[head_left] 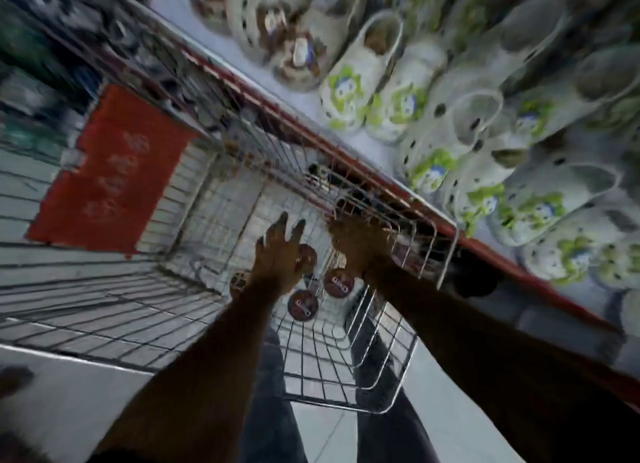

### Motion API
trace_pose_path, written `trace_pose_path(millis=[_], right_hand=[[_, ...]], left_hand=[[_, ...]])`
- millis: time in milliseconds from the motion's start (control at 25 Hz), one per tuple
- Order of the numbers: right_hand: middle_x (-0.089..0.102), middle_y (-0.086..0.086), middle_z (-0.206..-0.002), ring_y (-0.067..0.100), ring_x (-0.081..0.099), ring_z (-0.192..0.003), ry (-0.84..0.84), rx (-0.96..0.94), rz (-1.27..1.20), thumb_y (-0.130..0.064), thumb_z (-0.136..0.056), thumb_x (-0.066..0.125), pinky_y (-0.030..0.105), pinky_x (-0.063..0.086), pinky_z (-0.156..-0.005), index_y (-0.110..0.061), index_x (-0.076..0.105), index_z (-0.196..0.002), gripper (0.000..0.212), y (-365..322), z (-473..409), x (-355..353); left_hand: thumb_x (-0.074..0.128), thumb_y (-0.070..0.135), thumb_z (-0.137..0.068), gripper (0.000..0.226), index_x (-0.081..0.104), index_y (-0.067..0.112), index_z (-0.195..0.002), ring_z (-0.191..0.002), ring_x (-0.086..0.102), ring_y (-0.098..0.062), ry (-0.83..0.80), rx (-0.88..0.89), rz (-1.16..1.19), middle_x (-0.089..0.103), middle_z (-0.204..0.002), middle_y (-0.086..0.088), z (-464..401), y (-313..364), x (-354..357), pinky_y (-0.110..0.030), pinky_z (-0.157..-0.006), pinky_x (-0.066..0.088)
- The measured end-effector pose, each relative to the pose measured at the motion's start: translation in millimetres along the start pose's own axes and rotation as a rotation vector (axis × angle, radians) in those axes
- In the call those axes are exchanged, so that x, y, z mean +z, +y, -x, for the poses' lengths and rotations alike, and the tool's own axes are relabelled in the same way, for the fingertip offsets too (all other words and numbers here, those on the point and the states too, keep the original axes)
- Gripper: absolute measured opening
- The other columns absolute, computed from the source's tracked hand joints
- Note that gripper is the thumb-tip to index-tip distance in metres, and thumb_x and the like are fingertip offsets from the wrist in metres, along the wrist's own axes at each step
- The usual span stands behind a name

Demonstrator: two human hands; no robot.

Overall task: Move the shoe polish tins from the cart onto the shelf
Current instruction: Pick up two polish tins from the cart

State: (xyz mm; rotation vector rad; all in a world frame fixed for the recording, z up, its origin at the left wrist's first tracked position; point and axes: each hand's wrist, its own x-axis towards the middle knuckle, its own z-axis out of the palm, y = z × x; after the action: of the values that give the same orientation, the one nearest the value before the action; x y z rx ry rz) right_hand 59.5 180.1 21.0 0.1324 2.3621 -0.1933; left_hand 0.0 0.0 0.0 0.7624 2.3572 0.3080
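Four tins (303, 304) show in the cart (194, 192), flat on the wire floor, lids up. Your left hand (279, 255) is spread, nothing in it, right over them, one tin half hidden at its wrist. Your right hand (360, 244) sits just beside, over the cart's shelf-side rim; blur hides its grip. Left hand's nearer. Shelf (304, 102) lies right, full of clogs (349, 92).

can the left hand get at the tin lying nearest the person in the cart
Probably yes. The left hand hovers open inside the wire cart, and that tin lies face-up just below the wrist with nothing covering it. The hand would need to draw back a little.
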Motion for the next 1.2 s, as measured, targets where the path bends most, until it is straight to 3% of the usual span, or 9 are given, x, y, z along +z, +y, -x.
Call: trace_pose_path(millis=[40,160,280,400,520,720,840,1000,1200], right_hand=[[0.01,0.008,-0.17,0.032,0.01,-0.157,-0.036,0.039,-0.014,-0.031,-0.104,0.047,0.058,0.021,-0.124,-0.026,0.022,-0.159,0.06,5,-13,9],[0.028,0.007,-0.163,0.036,0.026,-0.149,-0.007,0.085,-0.01,-0.02,-0.102,0.051,0.058,0.042,-0.111,-0.029,0.046,-0.146,0.046,11,-34,31],[0.039,0.008,-0.151,0.04,0.036,-0.138,0.05,0.087,0.03,-0.012,-0.095,0.055,0.05,0.054,-0.096,-0.025,0.051,-0.137,0.044,7,-37,44],[0.049,0.01,-0.14,0.04,0.043,-0.132,0.077,0.108,-0.086,-0.008,-0.087,0.065,0.048,0.058,-0.091,-0.018,0.05,-0.134,0.05,-1,-27,25],[0.056,0.009,-0.136,0.038,0.05,-0.127,0.137,0.088,-0.185,-0.008,-0.079,0.073,0.045,0.056,-0.095,-0.017,0.049,-0.135,0.062,-22,-4,-14],[0.061,0.01,-0.131,0.036,0.057,-0.121,0.372,-0.041,-0.253,-0.027,-0.075,0.074,0.044,0.052,-0.099,-0.019,0.058,-0.135,0.062,-71,50,-134],[0.064,0.012,-0.122,0.036,0.061,-0.113,0.601,-0.124,-0.303,-0.034,-0.069,0.074,0.042,0.051,-0.095,-0.018,0.067,-0.123,0.057,-89,85,-207],[0.069,0.018,-0.107,0.041,0.067,-0.098,0.974,-0.195,-0.322,-0.038,-0.067,0.079,0.045,0.057,-0.086,-0.012,0.068,-0.126,0.065,-91,146,-293],[0.076,0.002,-0.096,0.028,0.072,-0.088,1.278,-0.033,-0.439,-0.051,-0.06,0.079,0.035,0.058,-0.07,-0.026,0.057,-0.112,0.062,-29,226,-365]], left_hand=[[0.063,0.035,-0.093,0.079,0.021,0.029,-0.16,-0.152,0.021,-0.04,-0.067,-0.012,-0.001,0.009,-0.169,-0.015,-7,3,15,-0.059,-0.115,0.033],[0.073,0.019,-0.086,0.072,0.039,0.028,-0.149,-0.142,0.033,-0.038,-0.142,-0.012,-0.016,0.021,-0.161,-0.015,-18,6,50,-0.055,-0.104,0.048],[0.067,0.005,-0.086,0.06,0.049,0.022,-0.14,-0.131,0.042,-0.039,-0.079,0.017,-0.04,0.033,-0.148,-0.018,-21,0,63,-0.053,-0.093,0.059],[0.069,0.005,-0.082,0.058,0.052,0.02,-0.135,-0.123,0.048,-0.035,-0.029,-0.038,-0.014,0.042,-0.135,-0.015,-11,-6,40,-0.048,-0.085,0.062],[0.074,0.014,-0.078,0.068,0.048,0.022,-0.14,-0.12,0.051,-0.034,0.03,-0.061,-0.012,0.045,-0.132,-0.013,12,-14,-11,-0.046,-0.085,0.062],[0.075,0.019,-0.067,0.076,0.052,0.017,-0.14,-0.119,0.058,-0.036,0.279,-0.119,0.105,0.057,-0.13,-0.014,62,-19,-144,-0.042,-0.092,0.057],[0.078,0.022,-0.064,0.07,0.06,0.015,-0.132,-0.108,0.064,-0.034,0.504,-0.077,0.201,0.063,-0.124,-0.014,89,-17,-217,-0.027,-0.085,0.052],[0.077,0.028,-0.058,0.066,0.068,0.01,-0.121,-0.103,0.064,-0.036,0.825,0.104,0.175,0.068,-0.112,-0.016,107,11,-313,-0.04,-0.089,0.054],[0.075,0.033,-0.06,0.059,0.06,0.016,-0.114,-0.1,0.058,-0.025,0.986,0.402,0.224,0.065,-0.107,-0.004,100,112,-389,-0.034,-0.087,0.048]])
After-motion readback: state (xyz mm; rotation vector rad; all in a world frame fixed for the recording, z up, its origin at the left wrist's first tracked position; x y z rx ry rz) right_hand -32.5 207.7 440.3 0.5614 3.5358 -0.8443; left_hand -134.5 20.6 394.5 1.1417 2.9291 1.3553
